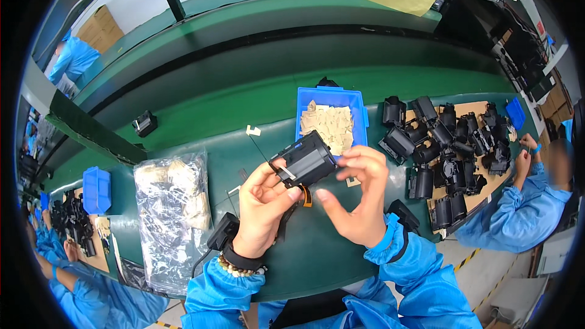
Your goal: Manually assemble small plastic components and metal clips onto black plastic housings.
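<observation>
Hands meet above the green table's [201, 116] near edge — left hand [262, 207] clasps a black plastic housing [304, 159], right hand [356, 198] pinching its right end. Blue bin [362, 109] of tan pads sits just beyond; black housings [451, 152] pile to the right.

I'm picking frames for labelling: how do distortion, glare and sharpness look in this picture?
Head view: strong fisheye, the green bench bows toward a black rim; both hands and the black part at centre are sharp; the plastic bag catches mild glare; lighting is even, shadows soft; the co-worker's face at right is blurred.
</observation>
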Tool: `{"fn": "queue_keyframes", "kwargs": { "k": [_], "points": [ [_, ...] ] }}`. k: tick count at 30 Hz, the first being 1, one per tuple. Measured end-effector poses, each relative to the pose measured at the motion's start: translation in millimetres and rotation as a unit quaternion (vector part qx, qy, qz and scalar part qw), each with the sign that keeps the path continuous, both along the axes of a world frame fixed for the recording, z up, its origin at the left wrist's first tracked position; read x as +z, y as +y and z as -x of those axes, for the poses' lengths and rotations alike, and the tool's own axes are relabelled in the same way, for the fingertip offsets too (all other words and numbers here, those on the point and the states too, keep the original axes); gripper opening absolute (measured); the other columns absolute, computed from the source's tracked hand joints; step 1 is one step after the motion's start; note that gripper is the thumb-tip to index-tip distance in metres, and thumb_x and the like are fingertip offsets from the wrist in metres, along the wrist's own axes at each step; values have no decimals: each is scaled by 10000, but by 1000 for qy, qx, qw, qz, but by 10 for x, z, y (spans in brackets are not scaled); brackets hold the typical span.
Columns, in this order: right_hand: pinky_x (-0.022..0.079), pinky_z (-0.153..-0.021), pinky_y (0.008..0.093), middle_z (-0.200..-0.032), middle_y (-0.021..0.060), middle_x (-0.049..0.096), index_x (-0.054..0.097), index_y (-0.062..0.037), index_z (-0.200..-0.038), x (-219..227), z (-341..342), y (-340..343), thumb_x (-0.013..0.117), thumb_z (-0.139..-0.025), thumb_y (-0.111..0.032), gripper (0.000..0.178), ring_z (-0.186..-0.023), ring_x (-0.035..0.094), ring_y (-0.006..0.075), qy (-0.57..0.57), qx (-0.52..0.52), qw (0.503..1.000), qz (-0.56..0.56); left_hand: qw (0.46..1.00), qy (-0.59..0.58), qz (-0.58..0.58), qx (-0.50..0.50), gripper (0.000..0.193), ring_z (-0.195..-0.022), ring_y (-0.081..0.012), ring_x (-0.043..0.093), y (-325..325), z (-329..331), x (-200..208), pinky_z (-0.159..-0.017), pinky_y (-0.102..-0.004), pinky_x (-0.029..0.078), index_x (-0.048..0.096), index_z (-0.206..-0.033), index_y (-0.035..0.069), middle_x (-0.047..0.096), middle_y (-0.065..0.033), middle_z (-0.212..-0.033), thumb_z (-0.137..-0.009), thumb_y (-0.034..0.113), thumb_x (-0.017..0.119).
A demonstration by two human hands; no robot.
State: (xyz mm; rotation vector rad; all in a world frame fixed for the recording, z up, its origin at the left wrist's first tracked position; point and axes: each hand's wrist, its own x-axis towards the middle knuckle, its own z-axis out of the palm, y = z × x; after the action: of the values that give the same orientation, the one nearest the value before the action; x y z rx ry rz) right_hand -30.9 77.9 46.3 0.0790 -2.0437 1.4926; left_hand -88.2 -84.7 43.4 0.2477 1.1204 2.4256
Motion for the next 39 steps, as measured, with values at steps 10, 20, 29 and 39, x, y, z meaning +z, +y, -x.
{"fn": "queue_keyframes", "kwargs": {
  "k": [10,20,29,39],
  "points": [
    [427,-1015,444,-1336,221,471,608,-56,-952,-63,51,22,745,-749,-8,249,-1227,503,381,107,33,986,-119,999,-18,-13,-36,394,-1069,-246,639,65,-102,-51,-917,-385,559,498,-1215,-2,589,-178,-1219,-853,-99,620],
    [449,-977,417,-1273,213,536,592,-18,-895,-43,12,-94,708,-793,19,159,-1183,552,352,83,-24,994,-63,1000,-9,9,-19,369,-1071,-230,638,70,-137,-29,-905,-361,555,513,-1197,-28,603,-176,-1216,-852,-87,628],
    [390,-1044,440,-1304,218,444,535,-3,-867,-93,7,-93,648,-821,63,139,-1239,498,327,80,-4,995,-60,1000,-10,14,-16,381,-1040,-207,646,77,-143,-42,-868,-327,554,518,-1206,-33,620,-165,-1191,-848,-87,636],
    [397,-1038,450,-1308,216,437,535,-3,-872,-96,-3,-90,644,-816,72,144,-1231,508,338,83,-5,994,-66,1000,-5,11,-21,380,-1031,-211,650,79,-142,-22,-875,-338,557,523,-1210,-39,624,-169,-1183,-850,-75,640]
  ]
}}
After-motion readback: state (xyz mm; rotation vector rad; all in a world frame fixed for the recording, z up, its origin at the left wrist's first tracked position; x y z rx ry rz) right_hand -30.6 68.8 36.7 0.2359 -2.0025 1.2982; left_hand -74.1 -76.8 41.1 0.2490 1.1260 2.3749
